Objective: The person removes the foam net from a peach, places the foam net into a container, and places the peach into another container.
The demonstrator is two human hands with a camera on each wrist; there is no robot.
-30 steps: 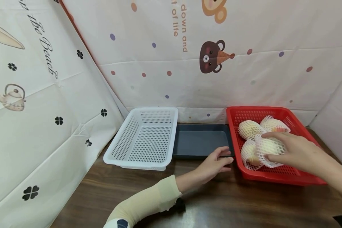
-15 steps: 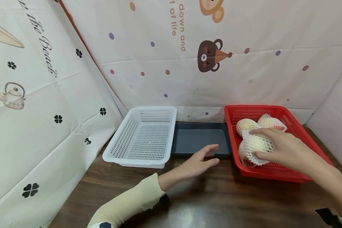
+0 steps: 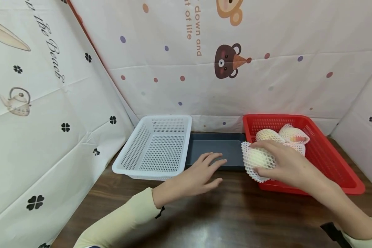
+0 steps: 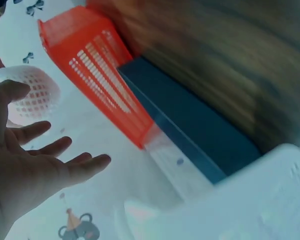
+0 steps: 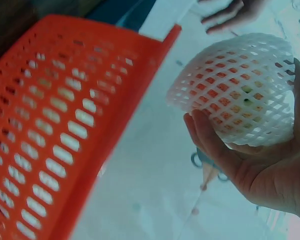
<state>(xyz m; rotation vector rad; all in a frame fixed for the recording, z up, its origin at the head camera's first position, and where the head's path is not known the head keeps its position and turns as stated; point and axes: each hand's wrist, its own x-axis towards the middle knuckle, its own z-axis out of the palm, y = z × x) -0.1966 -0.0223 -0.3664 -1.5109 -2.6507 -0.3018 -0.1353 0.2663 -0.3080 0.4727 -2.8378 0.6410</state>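
My right hand [image 3: 292, 168] grips a round fruit in a white foam net [image 3: 257, 160], lifted over the front left edge of the red basket [image 3: 328, 158]. In the right wrist view, red and yellow skin shows through the mesh of the netted fruit [image 5: 235, 95], with fingers and thumb around it. Several more netted fruits [image 3: 294, 135] lie in the red basket, partly covered by that hand. My left hand [image 3: 198, 175] hovers before the dark tray [image 3: 217, 148], fingers spread and holding nothing; the left wrist view shows this hand [image 4: 45, 165] with its fingers apart.
A white perforated basket [image 3: 164, 151] stands at the left, with the dark tray between it and the red one. All three sit on a brown wooden table [image 3: 229, 213]. Printed white cloth [image 3: 186, 89] hangs behind and along both sides.
My right hand has lifted the netted fruit out from among the others and carried it left to the red basket's edge. My left hand has drawn back to the left, still spread.
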